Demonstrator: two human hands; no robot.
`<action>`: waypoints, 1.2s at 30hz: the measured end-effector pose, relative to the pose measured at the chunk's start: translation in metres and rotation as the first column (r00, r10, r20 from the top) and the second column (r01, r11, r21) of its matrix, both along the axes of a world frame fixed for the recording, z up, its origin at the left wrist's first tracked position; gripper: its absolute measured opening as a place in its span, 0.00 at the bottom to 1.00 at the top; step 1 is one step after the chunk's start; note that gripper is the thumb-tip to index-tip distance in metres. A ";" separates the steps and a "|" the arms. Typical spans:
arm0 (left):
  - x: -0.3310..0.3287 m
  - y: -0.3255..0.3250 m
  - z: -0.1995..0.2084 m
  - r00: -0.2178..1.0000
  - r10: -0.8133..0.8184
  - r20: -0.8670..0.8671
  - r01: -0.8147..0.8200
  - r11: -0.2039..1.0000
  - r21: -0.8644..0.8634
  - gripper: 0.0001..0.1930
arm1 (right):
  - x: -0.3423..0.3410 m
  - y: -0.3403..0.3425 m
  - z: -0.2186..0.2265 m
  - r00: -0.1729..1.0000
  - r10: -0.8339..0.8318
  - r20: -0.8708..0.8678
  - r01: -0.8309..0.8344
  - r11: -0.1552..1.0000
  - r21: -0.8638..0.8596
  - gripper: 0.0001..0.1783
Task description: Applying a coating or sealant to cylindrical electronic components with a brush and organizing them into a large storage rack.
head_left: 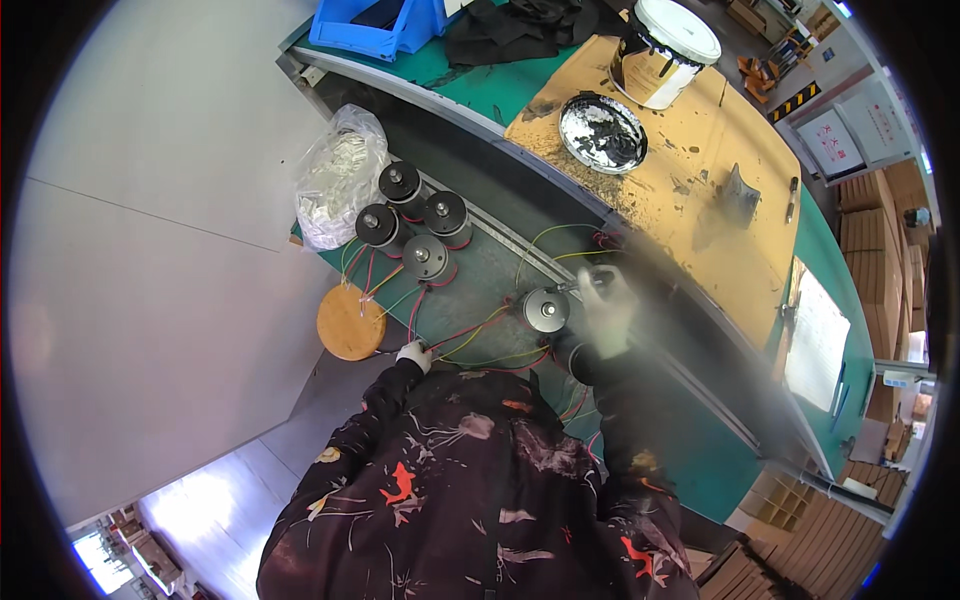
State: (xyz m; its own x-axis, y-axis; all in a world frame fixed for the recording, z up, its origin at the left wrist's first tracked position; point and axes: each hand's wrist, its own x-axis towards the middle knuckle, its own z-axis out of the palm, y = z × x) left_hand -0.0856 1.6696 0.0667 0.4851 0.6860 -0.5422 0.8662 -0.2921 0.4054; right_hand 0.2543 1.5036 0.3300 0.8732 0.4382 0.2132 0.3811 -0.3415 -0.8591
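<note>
On the green bench, left hand pinches wires; right hand grips a motor.

A factory assembly workshop is shown. A long green surface runs across the frame, where small round motors with coloured wires are laid out. A paint-smeared bucket and blue parts bin are seen at the top, stacked cardboard cartons at the right.
</note>
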 end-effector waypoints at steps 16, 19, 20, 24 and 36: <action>0.000 0.002 -0.006 1.000 0.014 -0.016 -0.014 0.999 -0.033 0.14 | 0.005 0.000 -0.005 0.998 0.018 -0.055 -0.021 0.998 -0.053 0.11; 0.003 0.003 -0.006 0.999 0.027 -0.030 -0.028 0.999 -0.043 0.15 | 0.011 0.001 0.063 0.996 0.055 0.063 -0.053 0.998 -0.038 0.10; 0.005 0.002 -0.007 0.999 0.018 -0.027 -0.020 0.998 -0.054 0.15 | 0.017 0.001 0.092 0.998 0.044 0.038 -0.044 0.999 -0.015 0.10; -0.005 0.002 -0.011 0.999 0.028 -0.046 -0.030 0.998 -0.056 0.16 | 0.061 0.030 0.166 0.999 -0.006 0.038 -0.011 0.899 0.438 0.10; 0.006 0.005 -0.015 0.998 0.011 -0.061 -0.018 0.994 -0.108 0.19 | 0.121 0.054 0.180 0.956 0.059 0.288 -0.064 0.998 0.008 0.17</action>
State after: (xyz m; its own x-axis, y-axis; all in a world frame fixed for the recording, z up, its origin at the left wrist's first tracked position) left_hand -0.0794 1.6748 0.0521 0.4400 0.6281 -0.6418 0.8937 -0.2365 0.3813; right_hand 0.3758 1.5573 0.5096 0.7451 0.4833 0.4596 0.6330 -0.2956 -0.7155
